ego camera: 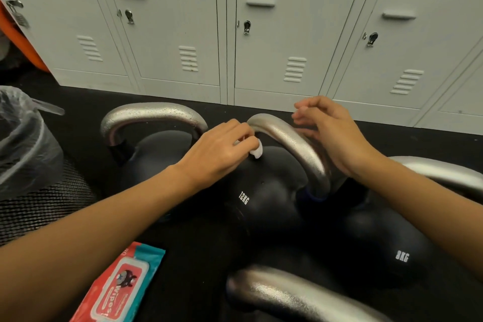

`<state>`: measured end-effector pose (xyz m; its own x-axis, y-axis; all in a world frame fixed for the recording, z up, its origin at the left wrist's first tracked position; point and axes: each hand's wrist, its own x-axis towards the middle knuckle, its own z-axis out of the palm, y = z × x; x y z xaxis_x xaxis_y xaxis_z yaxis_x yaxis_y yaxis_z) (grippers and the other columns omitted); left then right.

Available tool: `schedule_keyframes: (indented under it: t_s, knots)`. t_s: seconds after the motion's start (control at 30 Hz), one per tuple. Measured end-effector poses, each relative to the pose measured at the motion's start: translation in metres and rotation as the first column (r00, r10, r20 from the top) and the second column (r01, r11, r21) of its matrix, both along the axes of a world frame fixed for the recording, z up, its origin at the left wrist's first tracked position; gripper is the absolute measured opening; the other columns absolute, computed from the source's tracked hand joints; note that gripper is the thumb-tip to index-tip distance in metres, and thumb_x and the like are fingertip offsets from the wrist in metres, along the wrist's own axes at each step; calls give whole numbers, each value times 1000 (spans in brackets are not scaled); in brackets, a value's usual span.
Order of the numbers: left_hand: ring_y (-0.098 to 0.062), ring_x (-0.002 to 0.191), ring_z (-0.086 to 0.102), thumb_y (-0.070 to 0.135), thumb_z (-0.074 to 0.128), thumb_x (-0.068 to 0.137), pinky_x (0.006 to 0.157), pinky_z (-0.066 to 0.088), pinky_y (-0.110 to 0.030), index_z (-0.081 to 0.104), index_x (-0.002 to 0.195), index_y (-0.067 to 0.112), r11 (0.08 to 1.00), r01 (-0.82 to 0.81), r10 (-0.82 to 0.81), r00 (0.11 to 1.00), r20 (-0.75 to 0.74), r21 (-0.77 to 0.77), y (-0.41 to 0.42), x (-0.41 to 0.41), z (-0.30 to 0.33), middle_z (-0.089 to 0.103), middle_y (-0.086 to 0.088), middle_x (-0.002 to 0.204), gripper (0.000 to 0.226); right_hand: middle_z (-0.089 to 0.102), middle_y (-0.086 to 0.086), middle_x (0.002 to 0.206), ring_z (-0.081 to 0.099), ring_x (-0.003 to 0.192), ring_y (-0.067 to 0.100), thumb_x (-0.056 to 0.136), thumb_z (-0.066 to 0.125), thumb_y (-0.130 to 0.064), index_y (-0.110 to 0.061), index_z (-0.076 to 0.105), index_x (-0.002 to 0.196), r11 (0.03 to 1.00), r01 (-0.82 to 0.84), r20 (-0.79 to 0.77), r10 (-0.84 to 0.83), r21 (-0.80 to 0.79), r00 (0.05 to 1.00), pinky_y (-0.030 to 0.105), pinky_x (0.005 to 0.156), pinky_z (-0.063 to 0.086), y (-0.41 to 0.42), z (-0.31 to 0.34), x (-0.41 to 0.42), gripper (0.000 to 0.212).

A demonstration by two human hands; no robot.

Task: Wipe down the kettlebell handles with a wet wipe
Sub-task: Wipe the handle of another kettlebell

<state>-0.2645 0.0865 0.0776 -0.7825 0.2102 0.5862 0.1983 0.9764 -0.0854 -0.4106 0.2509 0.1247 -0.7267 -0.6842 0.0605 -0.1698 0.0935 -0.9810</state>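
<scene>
Head view: left hand (pixel 219 149) pinches crumpled white wipe (pixel 257 150) against curved steel handle (pixel 292 146).

My left hand (pixel 220 146) reaches forward, palm down, fingers curled and pinching. My right hand (pixel 330 133) hovers beside it, fingers loosely bent, forearm bare.

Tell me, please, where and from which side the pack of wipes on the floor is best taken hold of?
Judging by its pose, pinch the pack of wipes by its long right edge, coming from above. It lies flat on the floor, lid up, with that edge clear; the left forearm crosses its far side.
</scene>
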Motion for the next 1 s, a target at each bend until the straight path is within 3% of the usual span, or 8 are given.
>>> schedule_keyframes:
  t_s: [0.17, 0.27, 0.37, 0.43, 0.53, 0.7, 0.83, 1.0]
  knots:
    - [-27, 74, 48, -1, 59, 88, 64, 38, -30, 58, 88, 3, 1000, 10, -7, 994, -106, 28, 2, 3, 13, 61, -14, 87, 4, 68, -15, 89, 55, 76, -6, 92, 63, -34, -28, 72, 90, 978, -90, -383, 157, 187, 910, 9, 74, 43, -10, 21, 1, 11]
    - [-30, 73, 51, -3, 59, 89, 67, 41, -32, 64, 81, -3, 1000, 8, -7, 985, -170, 8, 5, 1, 25, 62, -16, 86, 9, 67, -11, 85, 58, 77, -3, 91, 58, -52, -35, 73, 79, 916, -159, -488, 335, 367, 806, 9, 67, 43, -23, 36, 10, 26]
    - [-32, 72, 54, -4, 59, 89, 66, 45, -35, 65, 81, -2, 1000, 13, -19, 976, -216, -29, 6, -1, 29, 63, -17, 86, 10, 59, 22, 75, 52, 68, 16, 88, 46, -68, -37, 70, 60, 824, -166, -429, 441, 542, 788, 29, 64, 40, -37, 43, 13, 48]
    - [-31, 73, 53, -5, 60, 89, 65, 46, -37, 64, 83, -2, 998, 13, -25, 974, -224, -56, 4, -1, 29, 63, -17, 85, 8, 60, 12, 73, 53, 70, 19, 89, 50, -62, -22, 74, 72, 769, -178, -321, 449, 614, 834, 35, 71, 45, -41, 46, 14, 49]
    - [-31, 71, 53, -6, 60, 88, 64, 47, -38, 61, 82, 0, 997, 20, -36, 970, -239, -68, 3, 0, 30, 63, -17, 85, 8, 73, 5, 95, 65, 95, 20, 86, 59, -48, -12, 75, 89, 734, -195, -207, 418, 650, 885, 40, 96, 48, -44, 49, 12, 39]
    - [-32, 72, 56, -5, 60, 88, 62, 46, -38, 62, 74, 0, 996, 11, -31, 970, -242, -83, 4, 6, 31, 65, -18, 85, 15, 67, 6, 87, 58, 91, 20, 87, 65, -43, -3, 73, 88, 695, -216, -197, 463, 686, 864, 43, 101, 44, -45, 54, 15, 41]
    - [-31, 79, 55, 0, 63, 88, 71, 46, -35, 65, 85, -2, 998, 50, -42, 984, -173, 39, 5, 9, 29, 63, -16, 91, 4, 71, -2, 86, 60, 86, 11, 90, 67, -30, -18, 75, 86, 784, -235, -213, 420, 575, 882, 24, 78, 45, -38, 52, 19, 15]
    - [-15, 107, 47, 39, 73, 80, 93, 39, -18, 59, 107, 8, 872, -49, 72, 997, -29, 487, 4, 17, 21, 50, -5, 114, 43, 72, 12, 90, 60, 79, 15, 88, 70, -30, -16, 75, 90, 851, -231, -329, 413, 473, 849, 35, 80, 50, -34, 47, 18, 15]
